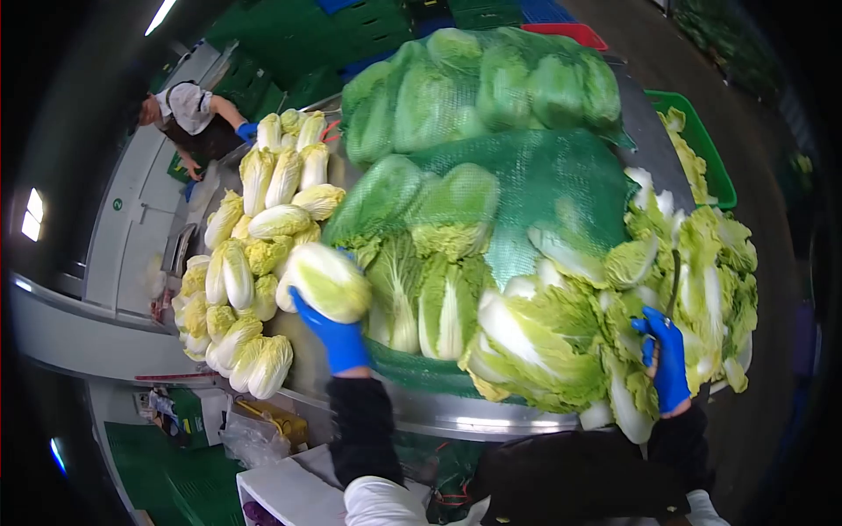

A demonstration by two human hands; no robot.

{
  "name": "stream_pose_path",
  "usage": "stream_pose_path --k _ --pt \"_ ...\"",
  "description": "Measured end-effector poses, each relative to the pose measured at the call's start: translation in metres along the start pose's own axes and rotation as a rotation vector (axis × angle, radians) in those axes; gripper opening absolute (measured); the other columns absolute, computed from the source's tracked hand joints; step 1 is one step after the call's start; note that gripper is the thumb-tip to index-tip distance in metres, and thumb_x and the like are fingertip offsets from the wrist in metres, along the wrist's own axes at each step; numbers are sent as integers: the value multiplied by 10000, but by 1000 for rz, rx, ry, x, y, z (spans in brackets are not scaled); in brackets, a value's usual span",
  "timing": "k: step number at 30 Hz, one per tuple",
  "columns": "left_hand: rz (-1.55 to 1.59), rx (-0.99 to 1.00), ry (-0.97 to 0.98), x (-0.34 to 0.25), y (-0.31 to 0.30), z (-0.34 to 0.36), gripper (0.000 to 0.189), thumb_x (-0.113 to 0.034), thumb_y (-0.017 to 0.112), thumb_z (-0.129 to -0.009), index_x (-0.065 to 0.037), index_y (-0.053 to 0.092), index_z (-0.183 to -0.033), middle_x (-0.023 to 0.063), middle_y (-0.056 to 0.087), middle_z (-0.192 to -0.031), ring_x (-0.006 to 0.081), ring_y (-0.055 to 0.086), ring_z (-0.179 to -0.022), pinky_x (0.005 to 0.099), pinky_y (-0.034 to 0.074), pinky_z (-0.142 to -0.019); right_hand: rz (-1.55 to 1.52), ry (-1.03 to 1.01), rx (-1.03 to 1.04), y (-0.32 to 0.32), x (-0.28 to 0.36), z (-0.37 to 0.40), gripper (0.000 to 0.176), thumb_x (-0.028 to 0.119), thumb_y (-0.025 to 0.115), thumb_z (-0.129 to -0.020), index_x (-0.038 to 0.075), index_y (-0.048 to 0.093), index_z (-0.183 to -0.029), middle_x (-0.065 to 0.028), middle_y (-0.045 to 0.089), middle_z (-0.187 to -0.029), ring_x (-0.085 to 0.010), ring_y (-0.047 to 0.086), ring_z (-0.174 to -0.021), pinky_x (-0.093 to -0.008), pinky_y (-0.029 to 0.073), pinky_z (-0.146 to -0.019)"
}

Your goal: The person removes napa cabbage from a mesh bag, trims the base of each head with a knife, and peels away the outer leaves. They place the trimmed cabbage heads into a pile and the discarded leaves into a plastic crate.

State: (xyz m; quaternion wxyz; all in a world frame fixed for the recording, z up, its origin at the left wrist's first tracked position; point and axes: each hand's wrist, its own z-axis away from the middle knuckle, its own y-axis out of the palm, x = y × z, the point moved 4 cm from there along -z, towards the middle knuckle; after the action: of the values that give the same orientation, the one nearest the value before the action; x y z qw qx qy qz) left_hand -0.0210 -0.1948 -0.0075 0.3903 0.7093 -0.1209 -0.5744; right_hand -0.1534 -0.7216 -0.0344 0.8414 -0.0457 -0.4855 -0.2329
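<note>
My left hand [331, 337], in a blue glove, grips a trimmed napa cabbage [329, 282] from below, at the right edge of the pile of pale cabbages [237, 267]. Over the heap of loose outer leaves [544, 342] on the right is my right hand [664, 359], also blue-gloved, with its fingers curled; I cannot tell what they hold. Between the hands, untrimmed cabbages [401, 294] lie at the mouth of a green mesh bag [544, 188], partly under the netting.
A second full mesh bag [482, 83] lies at the back of the metal table [491, 422]. A green crate [706, 158] with leaves stands at the right. Another person [189, 114] in blue gloves works at the far left. A red crate [570, 35] shows behind the bags.
</note>
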Motion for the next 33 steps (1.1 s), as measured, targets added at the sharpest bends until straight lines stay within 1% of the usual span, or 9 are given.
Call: stream_pose_path --k 5,10,16,19,20,23,25,29,33 --pt "77 -248 142 -121 -134 -123 625 -514 469 -868 -120 387 -1346 114 409 -1367 318 394 -1240 539 297 -1032 100 3 -22 1 -7 3 273 264 552 -890 58 556 -1069 -73 647 -862 -46 378 -360 -192 258 -307" --pt "-63 -472 521 -172 -128 -139 471 -388 452 -919 -92 454 -1286 99 399 -1383 312 346 -1283 528 270 -1050 159 38 47 20 -16 3 255 211 552 -882 43 553 -1074 -85 650 -841 -62 406 -366 -194 283 -313" --pt "-369 280 -34 -45 -23 -73 510 -329 370 -956 -24 367 -1365 220 304 -1432 359 344 -1295 431 258 -1078 235 47 111 28 -23 9 235 172 573 -876 47 586 -1075 -29 660 -821 -47 443 -432 -187 338 -397" --pt "-373 334 -348 44 35 4 429 -191 458 -906 20 448 -1279 225 477 -1282 311 529 -1124 384 436 -946 241 6 -12 5 -18 21 217 164 598 -877 48 597 -1061 -27 656 -821 -47 478 -485 -190 379 -425" --pt "-413 728 -416 68 83 53 442 -174 550 -847 26 480 -1235 192 525 -1227 273 578 -1050 364 485 -874 226 -31 -43 -9 -18 22 216 167 605 -878 51 601 -1060 -28 656 -817 -47 489 -504 -191 392 -435" --pt "-675 1106 -688 131 126 171 852 -110 768 -658 -9 327 -1379 151 472 -1310 256 524 -1125 362 422 -957 282 -169 -250 -56 -6 30 251 180 612 -878 52 591 -1092 -30 654 -845 -44 497 -544 -200 409 -460" --pt "-855 1333 -606 152 151 233 885 -93 787 -655 -7 303 -1391 142 424 -1366 268 471 -1194 365 377 -997 372 -502 -439 -98 1 25 316 174 653 -846 40 576 -1122 -29 646 -888 -55 507 -595 -214 427 -484" --pt "-862 1523 -144 179 195 277 945 -123 785 -661 -14 226 -1416 198 223 -1471 329 239 -1358 407 254 -1080 317 -301 -643 -176 15 11 626 261 726 -781 52 441 -1297 -87 578 -1129 -103 552 -682 -242 463 -516" --pt "-1078 1141 332 201 277 212 1008 -300 794 -633 -24 229 -1421 242 163 -1476 411 185 -1355 493 175 -1091 397 -144 -589 -217 28 -24 936 433 754 -706 35 273 -1404 -115 555 -1148 -113 551 -646 -240 453 -500"
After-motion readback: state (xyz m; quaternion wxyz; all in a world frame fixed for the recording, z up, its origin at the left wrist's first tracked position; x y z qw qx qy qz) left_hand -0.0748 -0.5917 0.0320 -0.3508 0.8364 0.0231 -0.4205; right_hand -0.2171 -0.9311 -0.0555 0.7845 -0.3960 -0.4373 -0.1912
